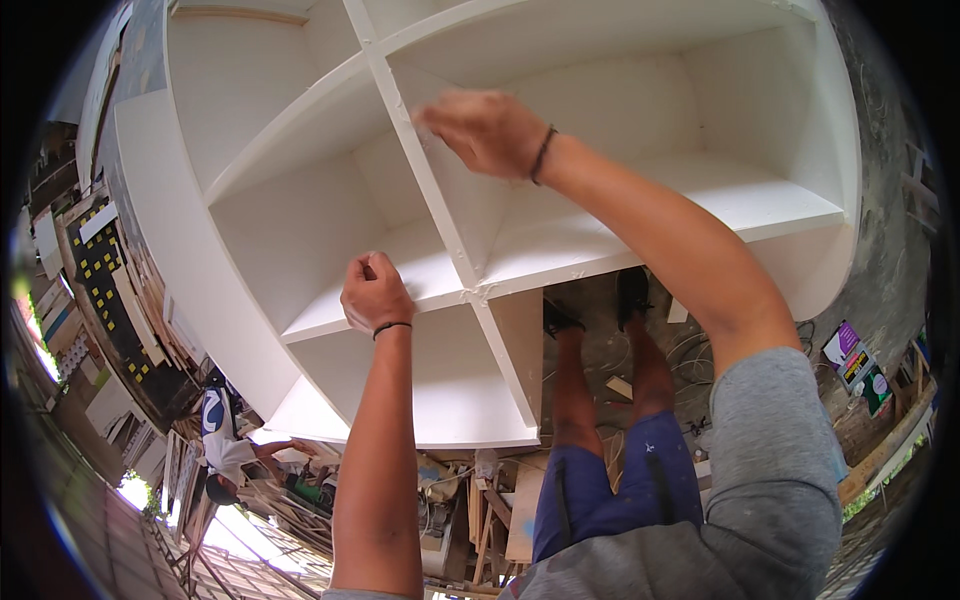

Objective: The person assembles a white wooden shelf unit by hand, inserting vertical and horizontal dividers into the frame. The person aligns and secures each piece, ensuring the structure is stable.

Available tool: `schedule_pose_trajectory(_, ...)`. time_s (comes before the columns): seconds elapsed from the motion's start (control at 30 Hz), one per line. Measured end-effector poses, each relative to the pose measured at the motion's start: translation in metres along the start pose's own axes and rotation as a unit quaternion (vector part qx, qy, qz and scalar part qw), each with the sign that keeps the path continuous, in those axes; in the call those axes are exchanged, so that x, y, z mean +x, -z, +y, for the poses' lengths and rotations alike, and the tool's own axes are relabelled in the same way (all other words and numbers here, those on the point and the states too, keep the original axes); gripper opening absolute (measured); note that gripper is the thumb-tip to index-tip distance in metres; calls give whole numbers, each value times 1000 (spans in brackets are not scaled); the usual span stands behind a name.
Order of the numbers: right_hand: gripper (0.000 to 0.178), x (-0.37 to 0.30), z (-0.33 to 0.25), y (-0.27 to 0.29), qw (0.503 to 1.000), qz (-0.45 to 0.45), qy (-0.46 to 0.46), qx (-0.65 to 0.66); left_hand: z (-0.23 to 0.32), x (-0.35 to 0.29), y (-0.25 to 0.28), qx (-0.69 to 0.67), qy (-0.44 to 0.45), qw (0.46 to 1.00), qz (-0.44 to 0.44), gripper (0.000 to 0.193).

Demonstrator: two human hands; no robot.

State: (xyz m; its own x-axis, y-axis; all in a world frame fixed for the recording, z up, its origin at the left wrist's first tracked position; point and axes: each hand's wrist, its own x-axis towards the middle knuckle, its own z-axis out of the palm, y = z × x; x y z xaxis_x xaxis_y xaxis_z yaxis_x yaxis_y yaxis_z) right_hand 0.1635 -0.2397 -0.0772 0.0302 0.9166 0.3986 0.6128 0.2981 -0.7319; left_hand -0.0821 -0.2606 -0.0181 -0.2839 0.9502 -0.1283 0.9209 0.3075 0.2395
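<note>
A large white shelf unit with several open compartments fills the middle of the view. My right hand is at the front edge of its upright divider, fingers pressed together and partly blurred; whatever they hold, if anything, I cannot make out. Small rough white lumps sit along that edge and at the joint where divider and cross shelf meet. My left hand is closed in a loose fist just over the front edge of the cross shelf. Its curled fingers hide any content.
Below the unit are my feet, cables and wood scraps on the grey floor. A purple, white and green package lies at the right. At the lower left a co-worker bends near stacked boards. Timber offcuts line the left side.
</note>
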Motion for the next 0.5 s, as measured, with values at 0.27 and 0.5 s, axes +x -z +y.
schedule_pose_trajectory(0.27,26,5,-3,-4,999,1,-43,-12,-1,2,0,-6,2,1000,-3,22)
schedule_pose_trajectory(0.5,29,45,6,-3,987,96,-129,-7,4,-1,-3,-13,-16,1000,-1,23)
